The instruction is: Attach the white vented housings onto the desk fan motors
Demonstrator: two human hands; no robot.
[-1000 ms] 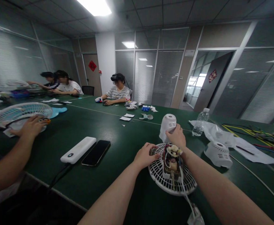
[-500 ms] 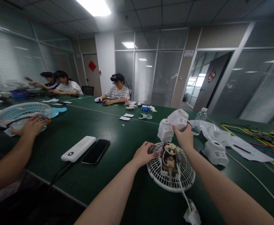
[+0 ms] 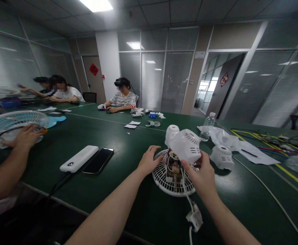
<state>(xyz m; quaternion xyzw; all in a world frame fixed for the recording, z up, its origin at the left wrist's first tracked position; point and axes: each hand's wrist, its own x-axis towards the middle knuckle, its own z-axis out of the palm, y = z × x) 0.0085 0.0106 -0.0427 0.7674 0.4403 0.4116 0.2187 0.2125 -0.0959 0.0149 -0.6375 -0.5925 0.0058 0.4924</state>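
My right hand (image 3: 203, 173) grips a white vented motor cover (image 3: 187, 144) by its lower right edge. The cover is tilted and hangs over the far part of a round white fan grille (image 3: 161, 182) lying on the table. Fastened on the grille is an exposed motor with wiring (image 3: 175, 168), partly hidden by the cover. My left hand (image 3: 150, 160) rests at the grille's left rim, thumb and fingers apart. A white cord runs from the motor to a wrapped plug (image 3: 194, 217). Another vented cover (image 3: 172, 132) stands just behind, and a third cover (image 3: 222, 157) sits to the right.
Left of my arms lie a white power bank (image 3: 79, 159) and a black phone (image 3: 98, 161). A co-worker's hand (image 3: 26, 137) touches another fan grille (image 3: 16, 119) at far left. A water bottle (image 3: 208, 126), papers (image 3: 256, 154) and tangled cables (image 3: 268, 139) occupy the right side.
My right hand has brought the cover nearer and lower, from behind the grille to above its motor. The left hand stays by the rim. The whole view has shifted slightly.
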